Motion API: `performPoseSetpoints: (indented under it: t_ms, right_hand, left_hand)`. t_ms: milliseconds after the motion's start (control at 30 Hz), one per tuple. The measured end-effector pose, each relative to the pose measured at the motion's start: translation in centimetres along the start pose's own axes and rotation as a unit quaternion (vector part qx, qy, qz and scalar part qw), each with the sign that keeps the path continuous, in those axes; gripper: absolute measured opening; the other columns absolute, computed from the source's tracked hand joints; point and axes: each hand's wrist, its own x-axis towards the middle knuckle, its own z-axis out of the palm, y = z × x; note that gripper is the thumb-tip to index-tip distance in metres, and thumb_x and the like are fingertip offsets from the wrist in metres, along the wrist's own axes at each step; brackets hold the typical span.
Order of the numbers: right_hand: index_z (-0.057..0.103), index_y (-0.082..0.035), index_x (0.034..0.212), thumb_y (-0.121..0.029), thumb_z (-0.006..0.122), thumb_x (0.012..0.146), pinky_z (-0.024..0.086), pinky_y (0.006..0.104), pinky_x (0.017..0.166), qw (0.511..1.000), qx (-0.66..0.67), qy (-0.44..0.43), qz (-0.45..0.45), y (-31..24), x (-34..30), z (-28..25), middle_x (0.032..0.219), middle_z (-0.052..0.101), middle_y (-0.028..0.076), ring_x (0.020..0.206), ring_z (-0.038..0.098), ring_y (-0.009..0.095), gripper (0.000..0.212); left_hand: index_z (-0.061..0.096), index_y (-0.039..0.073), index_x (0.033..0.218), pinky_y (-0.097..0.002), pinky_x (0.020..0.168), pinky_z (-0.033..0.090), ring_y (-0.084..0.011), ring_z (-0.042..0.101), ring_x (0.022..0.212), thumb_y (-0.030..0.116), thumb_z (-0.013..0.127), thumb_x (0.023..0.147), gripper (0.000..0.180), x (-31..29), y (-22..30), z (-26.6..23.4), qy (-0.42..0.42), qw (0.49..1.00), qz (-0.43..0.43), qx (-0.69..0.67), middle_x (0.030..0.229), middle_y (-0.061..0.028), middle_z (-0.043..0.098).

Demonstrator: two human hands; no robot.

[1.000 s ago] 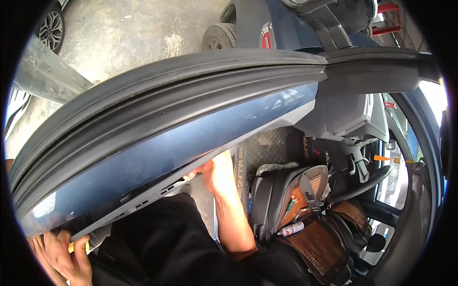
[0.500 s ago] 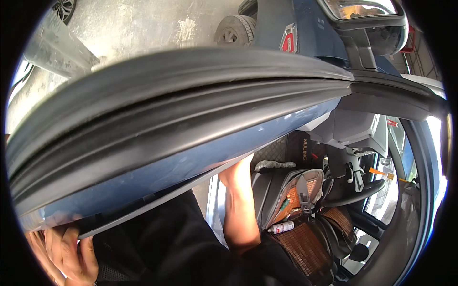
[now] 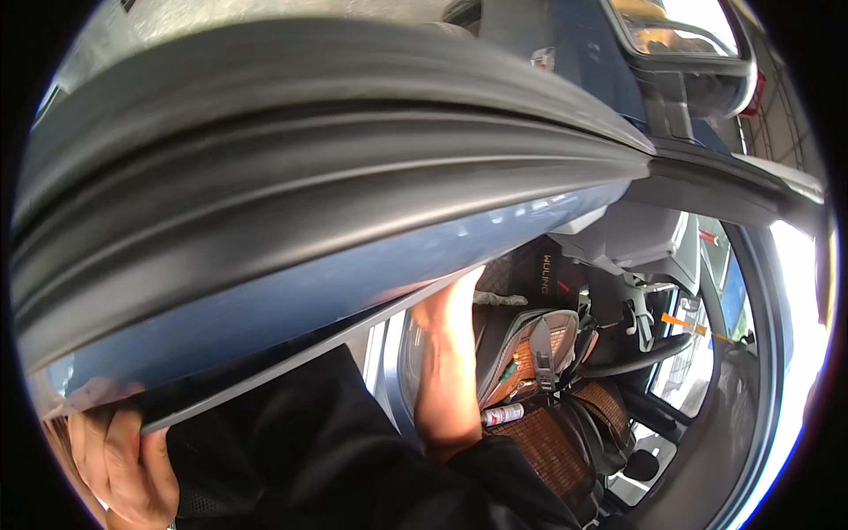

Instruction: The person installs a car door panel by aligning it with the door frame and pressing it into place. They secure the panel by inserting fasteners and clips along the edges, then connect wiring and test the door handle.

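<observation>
A blue vehicle door (image 3: 291,291) spans the view, with a thick black rubber strip (image 3: 336,168) along its top. Along its near side runs the grey edge of a door trim panel (image 3: 291,367), and a dark gap shows between panel and blue metal toward the left. My left hand (image 3: 128,468) is closed round the panel's left end, fingers at the gap and thumb on the near side. My right hand (image 3: 450,300) reaches to the panel's near side farther right; its fingers are hidden beneath the edge.
At right lies the cab, with woven brown seat covers (image 3: 539,446), a spray can (image 3: 503,414) on the seat, a seat belt buckle (image 3: 542,375) and a steering wheel (image 3: 645,358). A side mirror (image 3: 680,53) juts out at upper right. Concrete floor (image 3: 221,11) shows beyond the door.
My view has shifted, so the black strip now fills more of the upper picture and less floor shows. Both hands stay at the panel, and the dark gap at the left looks wider.
</observation>
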Motion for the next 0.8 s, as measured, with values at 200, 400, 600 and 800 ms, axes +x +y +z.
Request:
performPoseSetpoints:
  t_ms: [200,400,600,800]
  right_hand:
    - [0.057,-0.001,0.078,-0.035,0.047,0.092,0.043,0.0268,0.037,0.996,-0.072,-0.053,0.022,0.4,0.3,0.0,0.055,0.051,0.005,0.038,0.048,0.015,0.038]
    - [0.055,0.003,0.073,-0.027,0.048,0.088,0.046,0.0253,0.04,0.998,-0.059,-0.025,0.028,0.8,0.6,-0.5,0.058,0.053,0.007,0.042,0.05,0.012,0.033]
    - [0.05,0.003,0.084,-0.027,0.048,0.09,0.051,0.0266,0.045,0.996,-0.054,-0.06,0.021,1.0,0.4,-0.8,0.068,0.057,0.009,0.048,0.053,0.012,0.031]
    - [0.039,0.003,0.107,-0.029,0.052,0.091,0.054,0.0269,0.048,0.994,-0.044,-0.088,0.04,0.7,1.1,-1.7,0.074,0.056,0.01,0.05,0.054,0.012,0.038]
  left_hand:
    - [0.056,-0.008,0.102,-0.047,0.085,0.043,-0.042,0.055,0.096,0.006,0.062,0.088,0.02,-2.7,-0.9,-1.4,-0.113,0.979,-0.169,0.002,0.103,-0.0259,0.058]
    - [0.063,0.0,0.094,-0.0396,0.07,0.045,-0.032,0.06,0.079,0.016,0.068,0.087,0.018,0.2,0.0,-1.4,0.004,0.984,-0.077,0.164,0.091,-0.0164,0.065]
    - [0.049,-0.01,0.126,-0.0404,0.1,0.042,-0.0319,0.052,0.117,0.003,0.064,0.088,0.043,-12.6,-10.8,4.7,0.213,0.912,-0.343,0.074,0.132,-0.0215,0.05]
    - [0.05,-0.008,0.125,-0.033,0.096,0.044,-0.0269,0.054,0.113,0.002,0.064,0.088,0.041,-12.0,-12.3,2.9,0.135,0.938,-0.237,0.214,0.124,-0.0192,0.053]
